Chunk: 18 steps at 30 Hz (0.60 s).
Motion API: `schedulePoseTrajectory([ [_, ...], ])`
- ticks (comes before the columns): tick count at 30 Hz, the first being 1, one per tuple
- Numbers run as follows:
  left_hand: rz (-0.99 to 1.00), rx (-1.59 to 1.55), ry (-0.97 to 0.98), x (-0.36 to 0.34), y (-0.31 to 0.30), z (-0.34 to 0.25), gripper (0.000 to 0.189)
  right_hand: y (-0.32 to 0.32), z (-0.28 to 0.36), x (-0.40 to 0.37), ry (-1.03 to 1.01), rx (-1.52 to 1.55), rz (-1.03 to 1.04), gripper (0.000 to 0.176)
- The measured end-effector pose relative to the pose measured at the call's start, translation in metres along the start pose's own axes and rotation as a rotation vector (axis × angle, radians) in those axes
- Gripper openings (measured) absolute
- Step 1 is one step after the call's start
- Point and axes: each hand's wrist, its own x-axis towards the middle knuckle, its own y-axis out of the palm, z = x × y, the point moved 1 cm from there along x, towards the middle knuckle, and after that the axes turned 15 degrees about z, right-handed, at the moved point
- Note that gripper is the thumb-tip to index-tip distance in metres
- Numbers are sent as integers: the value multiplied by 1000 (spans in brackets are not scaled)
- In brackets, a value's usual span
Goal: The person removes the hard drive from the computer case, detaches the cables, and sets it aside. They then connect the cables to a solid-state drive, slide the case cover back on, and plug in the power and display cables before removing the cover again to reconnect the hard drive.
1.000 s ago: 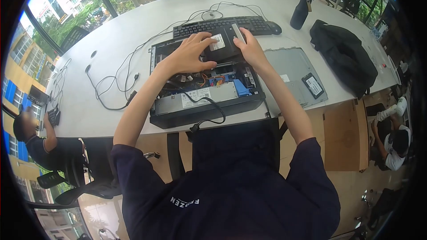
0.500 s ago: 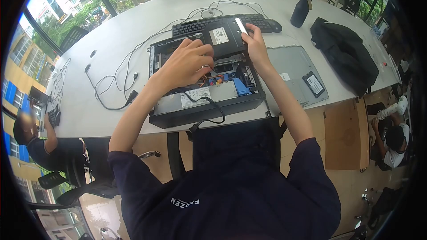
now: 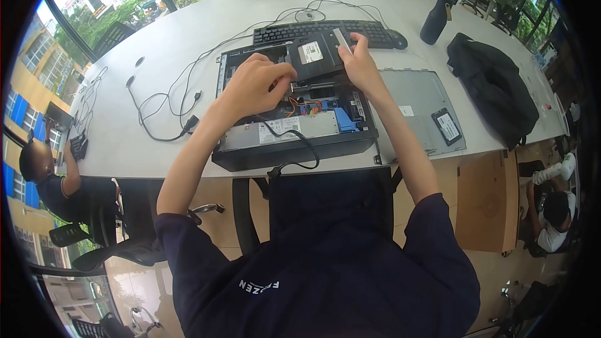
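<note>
Nearest, the dark shirt covers the chair's near part, and its printed lettering appears upside down. Beyond it stands the open computer case, the landmark here; a black cord hangs over its near wall, and the left forearm hides its near left corner. A blue plastic part sits at the case's right inside, while the left hand covers much of its left inside. That hand's fingers are curled, thumb close to fingertips; whether they pinch anything I cannot tell. The black labelled unit lies tilted over the case's far right part, just right of the left fingertips. The right hand grasps the unit's right end, thumb at the pale strip, other fingers partly hidden. A grey panel lies right of the case, partly behind the right forearm. Past the case, the unit overlaps the view of the keyboard.
</note>
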Motion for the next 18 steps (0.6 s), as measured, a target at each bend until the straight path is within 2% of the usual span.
schedulePoseTrajectory([
  [1, -15, -48, -80, 3, -1, -1, 21, 0, 5, -2, -1, 3, 1, 59],
  [3, -62, -84, -83, 12, 0, 0, 24, -4, 14, -7, 58, -126, 2, 58],
  [5, -117, -120, -88, 21, 0, 6, 27, -5, 12, -5, 67, -119, 1, 56],
  [7, 5, 7, -49, 28, 4, 16, 38, -5, 15, -4, 74, -110, 3, 54],
  [8, 2, 7, -52, 33, 8, 23, 38, -4, 16, -5, 82, -120, 14, 53],
  [10, 134, 37, -89, 45, 20, 38, 53, -5, 18, -5, 91, -133, 23, 52],
  [11, 134, 36, -88, 50, 24, 45, 53, -5, 18, -4, 91, -185, 21, 53],
  [13, 208, -75, 32, 56, 28, 49, 64, -6, 15, -2, 95, -234, 17, 54],
  [18, 243, -28, -70, 52, 29, 45, 73, -13, 16, 2, 116, -332, 64, 56],
])
